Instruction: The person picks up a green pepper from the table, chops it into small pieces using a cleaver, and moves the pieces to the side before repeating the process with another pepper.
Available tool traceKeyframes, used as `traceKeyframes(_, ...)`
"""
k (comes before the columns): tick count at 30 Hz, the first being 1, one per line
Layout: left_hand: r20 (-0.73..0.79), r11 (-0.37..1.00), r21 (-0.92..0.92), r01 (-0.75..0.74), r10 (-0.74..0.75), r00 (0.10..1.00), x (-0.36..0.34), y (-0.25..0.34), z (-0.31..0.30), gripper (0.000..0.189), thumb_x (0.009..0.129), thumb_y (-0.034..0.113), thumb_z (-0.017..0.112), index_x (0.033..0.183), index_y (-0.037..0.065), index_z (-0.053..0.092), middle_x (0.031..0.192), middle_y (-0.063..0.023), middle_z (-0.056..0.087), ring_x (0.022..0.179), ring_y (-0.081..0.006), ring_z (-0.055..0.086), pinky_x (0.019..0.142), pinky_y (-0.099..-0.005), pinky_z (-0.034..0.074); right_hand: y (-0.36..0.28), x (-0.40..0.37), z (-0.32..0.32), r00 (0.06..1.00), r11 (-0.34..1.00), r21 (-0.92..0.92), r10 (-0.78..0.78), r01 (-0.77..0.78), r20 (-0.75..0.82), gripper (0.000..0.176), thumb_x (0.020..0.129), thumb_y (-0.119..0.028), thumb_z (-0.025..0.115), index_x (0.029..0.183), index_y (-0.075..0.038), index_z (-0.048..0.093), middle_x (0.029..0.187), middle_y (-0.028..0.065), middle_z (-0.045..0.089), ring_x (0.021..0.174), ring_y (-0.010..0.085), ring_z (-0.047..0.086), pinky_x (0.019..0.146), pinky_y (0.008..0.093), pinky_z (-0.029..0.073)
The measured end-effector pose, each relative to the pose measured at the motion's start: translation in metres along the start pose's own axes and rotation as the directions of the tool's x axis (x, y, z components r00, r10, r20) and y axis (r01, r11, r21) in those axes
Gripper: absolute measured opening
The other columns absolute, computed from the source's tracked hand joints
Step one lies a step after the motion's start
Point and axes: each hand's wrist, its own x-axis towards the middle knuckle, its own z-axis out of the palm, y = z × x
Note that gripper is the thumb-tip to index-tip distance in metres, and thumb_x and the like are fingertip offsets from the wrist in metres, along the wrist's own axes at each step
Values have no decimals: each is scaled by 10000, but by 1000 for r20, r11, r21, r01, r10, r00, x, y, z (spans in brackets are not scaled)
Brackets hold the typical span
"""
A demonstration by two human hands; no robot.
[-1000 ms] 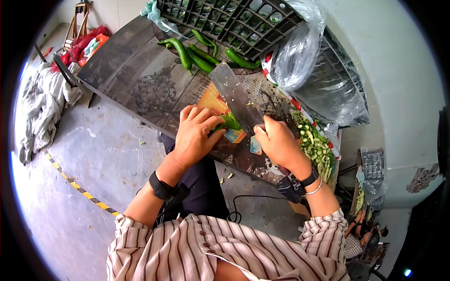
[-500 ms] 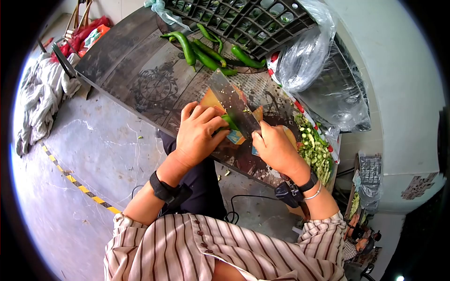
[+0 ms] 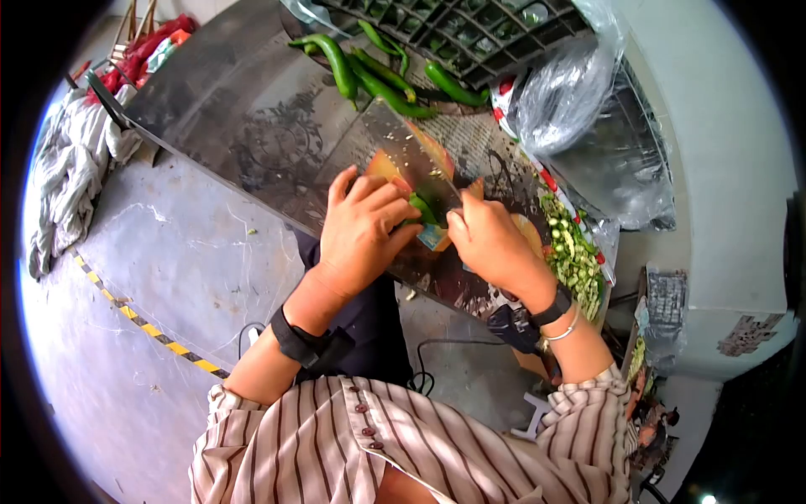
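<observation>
My right hand (image 3: 497,242) is closed around the handle of a cleaver (image 3: 409,149), whose wide blade is speckled with pale seeds and bits. Beside the blade, my left hand (image 3: 363,223) presses its curled fingers on a green chili pepper (image 3: 422,207), partly hidden by the hand and blade. Under the pepper lies a colourful printed board or sheet (image 3: 435,238). Several whole green chili peppers (image 3: 388,84) rest beyond the cleaver's tip. Chopped green chili pieces (image 3: 573,256) are heaped to the right of my right hand.
A black plastic crate (image 3: 495,59) stands at the table's far side, with clear plastic wrap (image 3: 561,105) next to it. The dark printed table (image 3: 210,109) ends in an edge before my legs. Grey cloth (image 3: 71,172) hangs at left; a cable (image 3: 424,357) lies below.
The view has shifted a little, so the table's contents sit higher and further right. Both hands keep their hold on the cleaver and the chili pepper.
</observation>
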Motion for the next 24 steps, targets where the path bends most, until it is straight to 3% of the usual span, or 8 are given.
traceKeyframes(7,-39,1000,1,-20,20,999,1,-1,-1,181,717,257,764,845,161,679,968,41,625,1049,-180,553,1061,-481,309,11,13,-3,994,998,13,-64,65,-93,191,913,-117,521,854,65,526,714,306,580,726,497,575,663,555,450)
traceKeyframes(8,-36,1000,-4,-16,15,999,1,-1,-1,186,710,248,774,850,158,691,959,37,635,1041,-188,559,1063,-470,314,9,9,-8,998,1000,27,6,-4,-60,192,917,-118,512,848,61,526,717,301,583,720,491,580,650,547,454)
traceKeyframes(17,-30,1000,-8,2,-2,1000,-1,-2,0,188,697,239,781,845,160,697,959,38,648,1034,-190,568,1070,-468,319,-1,-10,-22,998,1000,29,-3,1,65,186,918,-125,519,872,55,511,698,303,580,717,481,593,597,530,463)
traceKeyframes(19,-23,1000,-15,5,-5,1000,-1,-2,-1,188,696,239,781,845,160,698,963,39,649,1034,-190,567,1070,-469,320,-4,-10,-23,995,998,21,49,-51,88,214,914,-143,535,928,70,535,698,298,559,679,475,578,584,469,455)
traceKeyframes(24,-11,1000,7,5,-5,1000,0,-1,-2,192,691,241,781,844,159,698,975,39,651,1042,-191,566,1071,-470,321,-5,-4,-27,990,1000,-3,20,-20,139,207,909,-140,533,886,66,527,712,305,573,718,486,584,615,507,465)
